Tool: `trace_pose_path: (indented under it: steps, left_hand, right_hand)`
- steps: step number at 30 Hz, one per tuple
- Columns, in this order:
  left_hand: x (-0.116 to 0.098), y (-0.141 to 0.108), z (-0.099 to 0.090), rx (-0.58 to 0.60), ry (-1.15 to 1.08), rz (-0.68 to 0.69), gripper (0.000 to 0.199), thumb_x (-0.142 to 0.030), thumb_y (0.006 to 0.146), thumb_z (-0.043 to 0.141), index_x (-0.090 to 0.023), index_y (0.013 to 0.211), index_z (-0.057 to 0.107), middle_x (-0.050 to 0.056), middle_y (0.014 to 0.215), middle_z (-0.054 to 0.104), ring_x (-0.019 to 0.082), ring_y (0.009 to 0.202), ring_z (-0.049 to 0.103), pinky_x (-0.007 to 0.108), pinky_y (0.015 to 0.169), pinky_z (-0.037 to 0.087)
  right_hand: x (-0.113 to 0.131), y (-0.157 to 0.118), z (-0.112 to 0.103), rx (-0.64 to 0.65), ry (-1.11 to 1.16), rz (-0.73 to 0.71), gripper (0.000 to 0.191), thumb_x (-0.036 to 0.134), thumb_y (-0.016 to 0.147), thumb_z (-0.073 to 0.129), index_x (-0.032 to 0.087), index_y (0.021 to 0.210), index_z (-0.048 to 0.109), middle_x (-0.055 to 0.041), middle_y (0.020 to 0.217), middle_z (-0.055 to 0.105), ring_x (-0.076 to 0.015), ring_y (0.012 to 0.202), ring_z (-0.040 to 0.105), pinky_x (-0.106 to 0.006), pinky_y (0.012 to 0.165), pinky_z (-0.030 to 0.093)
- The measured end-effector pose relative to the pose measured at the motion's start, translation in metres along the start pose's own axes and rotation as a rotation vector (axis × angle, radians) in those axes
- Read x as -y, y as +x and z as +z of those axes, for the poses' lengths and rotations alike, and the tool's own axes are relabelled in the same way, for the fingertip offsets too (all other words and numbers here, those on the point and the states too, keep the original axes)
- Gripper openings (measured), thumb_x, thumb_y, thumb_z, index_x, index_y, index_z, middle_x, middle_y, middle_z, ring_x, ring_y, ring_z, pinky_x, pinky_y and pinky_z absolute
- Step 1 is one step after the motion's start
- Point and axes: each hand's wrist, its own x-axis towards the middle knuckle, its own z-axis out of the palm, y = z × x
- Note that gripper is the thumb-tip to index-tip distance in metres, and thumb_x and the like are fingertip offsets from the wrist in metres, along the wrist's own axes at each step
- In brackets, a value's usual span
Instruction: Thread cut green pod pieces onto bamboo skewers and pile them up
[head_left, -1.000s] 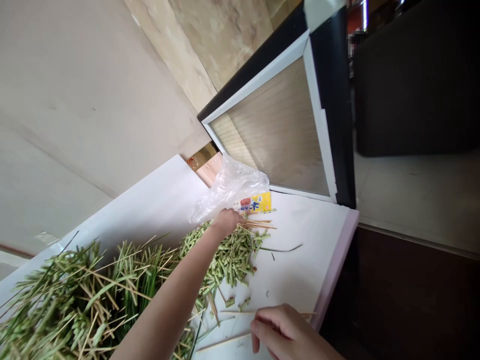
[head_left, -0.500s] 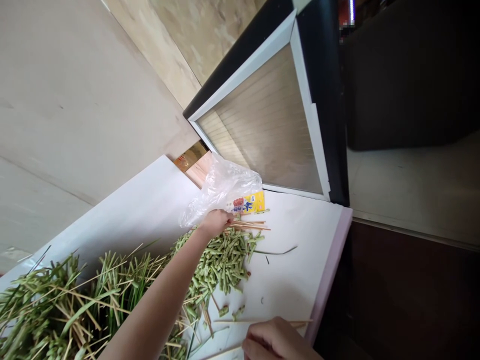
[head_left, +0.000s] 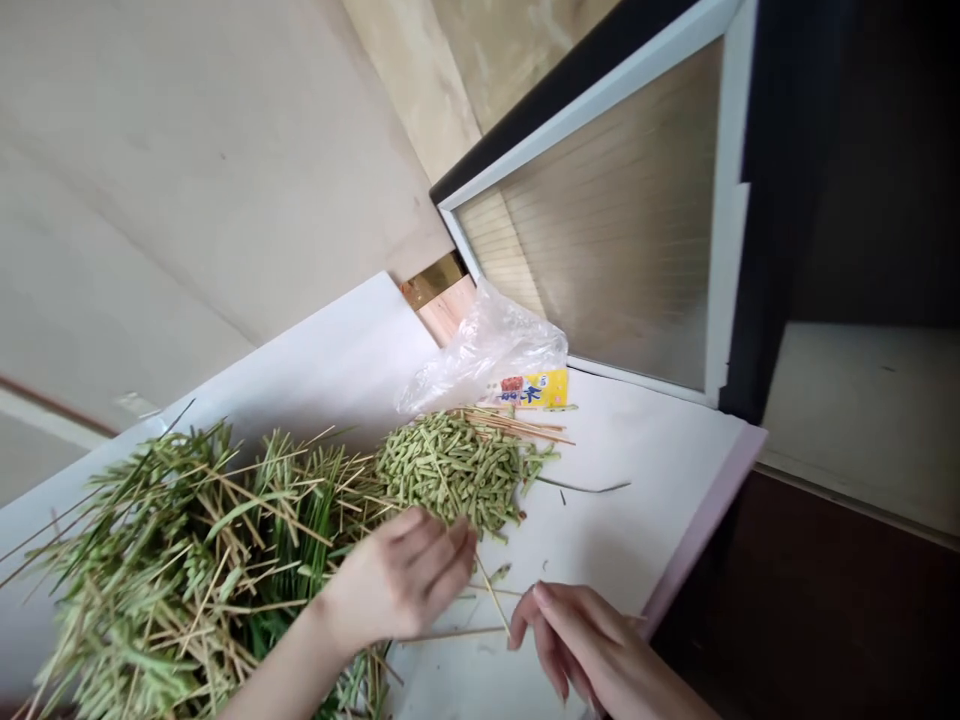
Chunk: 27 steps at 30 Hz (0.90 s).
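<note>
White counter point(head_left: 630, 500) beneath green stalks point(head_left: 150, 570), left hand point(head_left: 401, 580) and right hand point(head_left: 592, 640) half-curled, grips seemingly apart.

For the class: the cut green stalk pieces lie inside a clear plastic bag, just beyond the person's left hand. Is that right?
No: the cut green stalk pieces lie in a heap on the white tabletop, outside the clear plastic bag, as the head view shows. The bag does lie beyond the left hand.

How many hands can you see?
2: the left hand is beside the chopped green stalks, and the right hand is next to a thin wooden stick.
</note>
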Motion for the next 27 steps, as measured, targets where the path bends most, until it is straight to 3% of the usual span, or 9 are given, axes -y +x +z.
trace_pose_path:
  steps: [2,5,10,13,15,17,19,22,27]
  left_hand:
    - [-0.034,-0.016,-0.008,0.017,-0.03,-0.031,0.016,-0.01,0.094,0.055,-0.01,0.097,0.071,0.011,0.096,0.076,0.019,0.085,0.07,0.034,0.075,0.055]
    - [-0.075,-0.033,-0.01,0.01,-0.077,-0.128,0.018,-0.011,0.095,0.053,-0.01,0.091,0.071,0.012,0.091,0.076,0.019,0.077,0.069,0.033,0.067,0.055]
    - [-0.108,-0.05,-0.003,-0.056,-0.164,-0.266,0.023,-0.013,0.097,0.049,-0.013,0.087,0.069,0.01,0.087,0.075,0.017,0.07,0.066,0.03,0.059,0.053]
    - [-0.106,-0.055,0.003,-0.091,-0.202,-0.427,0.018,-0.011,0.097,0.052,-0.013,0.105,0.068,0.009,0.099,0.076,0.017,0.083,0.067,0.029,0.068,0.053]
    - [-0.099,-0.054,0.01,-0.088,-0.185,-0.668,0.017,-0.014,0.097,0.055,-0.016,0.109,0.067,0.007,0.101,0.075,0.018,0.086,0.066,0.032,0.072,0.05]
    - [-0.09,-0.049,0.021,0.002,-0.106,-0.948,0.011,-0.021,0.096,0.059,-0.019,0.098,0.069,0.006,0.093,0.075,0.022,0.085,0.063,0.038,0.076,0.047]
    - [-0.082,-0.042,0.033,0.162,-0.017,-1.109,0.016,-0.029,0.095,0.061,-0.02,0.086,0.071,0.007,0.084,0.074,0.027,0.085,0.061,0.046,0.079,0.043]
    - [-0.068,-0.03,0.054,0.339,0.035,-1.131,0.023,-0.029,0.093,0.058,-0.019,0.077,0.071,0.01,0.081,0.072,0.032,0.09,0.057,0.052,0.084,0.04]
    - [-0.053,-0.021,0.081,0.5,0.038,-1.113,0.02,-0.023,0.089,0.057,-0.018,0.074,0.07,0.015,0.085,0.07,0.036,0.097,0.055,0.054,0.089,0.038]
  right_hand:
    - [-0.005,0.002,0.008,0.117,-0.033,0.015,0.047,0.058,0.099,0.041,0.019,0.096,0.067,0.0064,0.061,0.049,-0.0096,0.049,0.034,-0.025,0.053,0.028]
    - [-0.017,0.008,0.027,0.258,-0.111,0.006,0.03,0.043,0.095,0.051,0.017,0.085,0.061,0.0049,0.059,0.049,-0.0122,0.056,0.046,-0.025,0.057,0.034]
    - [-0.033,0.01,0.052,0.251,-0.266,0.013,0.026,0.035,0.094,0.045,0.021,0.072,0.049,0.0071,0.053,0.04,-0.0125,0.051,0.041,-0.025,0.049,0.029]
    - [-0.033,0.007,0.052,0.114,-0.269,0.012,0.032,0.035,0.096,0.041,0.023,0.066,0.044,0.0077,0.056,0.033,-0.0122,0.055,0.036,-0.026,0.052,0.028]
    - [-0.03,0.007,0.047,0.048,-0.224,0.002,0.039,0.039,0.099,0.038,0.023,0.064,0.039,0.0077,0.057,0.032,-0.0119,0.056,0.034,-0.027,0.053,0.026]
    - [-0.025,0.007,0.041,0.004,-0.166,-0.016,0.043,0.043,0.1,0.037,0.024,0.063,0.035,0.0085,0.056,0.029,-0.0113,0.053,0.029,-0.028,0.052,0.022]
    - [-0.021,0.007,0.036,-0.037,-0.111,-0.034,0.044,0.044,0.101,0.039,0.024,0.062,0.035,0.0093,0.055,0.026,-0.011,0.052,0.025,-0.029,0.05,0.018]
    - [-0.016,0.007,0.033,-0.064,-0.059,-0.064,0.044,0.044,0.101,0.04,0.024,0.062,0.035,0.0094,0.055,0.025,-0.0109,0.052,0.024,-0.029,0.05,0.017]
    - [-0.016,0.009,0.032,-0.053,-0.06,-0.105,0.044,0.042,0.1,0.04,0.024,0.061,0.037,0.0089,0.054,0.028,-0.0107,0.051,0.026,-0.029,0.049,0.019]
